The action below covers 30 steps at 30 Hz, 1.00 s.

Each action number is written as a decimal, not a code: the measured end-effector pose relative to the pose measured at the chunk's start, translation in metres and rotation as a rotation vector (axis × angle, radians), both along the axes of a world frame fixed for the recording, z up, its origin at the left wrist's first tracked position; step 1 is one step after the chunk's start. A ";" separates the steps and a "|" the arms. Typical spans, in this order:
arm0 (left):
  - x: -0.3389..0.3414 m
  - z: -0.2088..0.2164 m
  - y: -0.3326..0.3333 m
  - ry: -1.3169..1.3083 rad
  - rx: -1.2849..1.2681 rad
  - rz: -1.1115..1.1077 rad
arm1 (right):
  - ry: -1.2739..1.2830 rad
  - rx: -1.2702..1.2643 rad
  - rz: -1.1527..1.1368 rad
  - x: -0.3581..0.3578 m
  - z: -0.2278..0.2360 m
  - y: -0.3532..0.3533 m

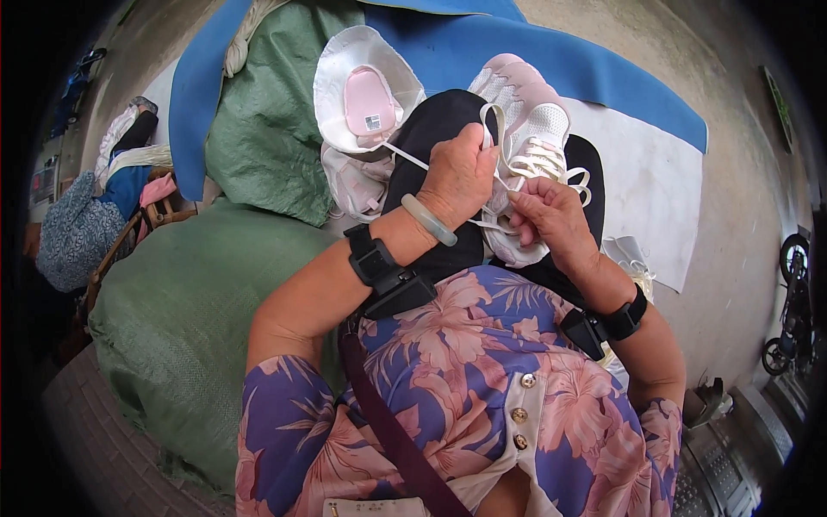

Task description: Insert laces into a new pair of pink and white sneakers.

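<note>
A white and pink sneaker (547, 125) lies across my dark-trousered lap, toe pointing away from me, with white lacing over its tongue. My left hand (461, 177) is closed on a white shoelace (415, 158), part of which loops up above the fingers and part stretches off to the left. Close beside it, over the shoe's opening, my right hand (551, 220) pinches the lace between thumb and fingers. Another lace loop sticks out by the right side of the shoe. Left of my knee is a second pink and white shoe (357, 181), partly covered.
A white pouch-like piece (332, 95) holding a pink oval pad stands at the far left of my knees. Green sacks (207, 319) fill the left side. Blue sheeting (594, 65) and a white sheet (650, 189) lie ahead. Another person (82, 228) sits at far left.
</note>
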<state>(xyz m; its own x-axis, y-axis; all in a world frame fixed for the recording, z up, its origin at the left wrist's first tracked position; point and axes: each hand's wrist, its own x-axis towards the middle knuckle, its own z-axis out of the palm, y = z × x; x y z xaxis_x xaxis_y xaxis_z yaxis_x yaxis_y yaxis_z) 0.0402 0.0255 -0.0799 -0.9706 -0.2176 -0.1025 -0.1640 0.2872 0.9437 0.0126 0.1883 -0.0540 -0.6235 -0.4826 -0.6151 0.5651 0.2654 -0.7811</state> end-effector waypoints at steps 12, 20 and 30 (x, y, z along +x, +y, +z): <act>0.001 -0.007 0.005 0.141 -0.142 0.056 | -0.005 0.026 -0.021 -0.001 0.000 0.000; 0.001 -0.011 0.007 0.186 -0.183 0.043 | 0.008 0.031 -0.008 -0.001 -0.002 0.000; 0.004 -0.010 0.008 0.240 -0.179 -0.012 | -0.009 0.022 -0.010 -0.002 -0.003 0.000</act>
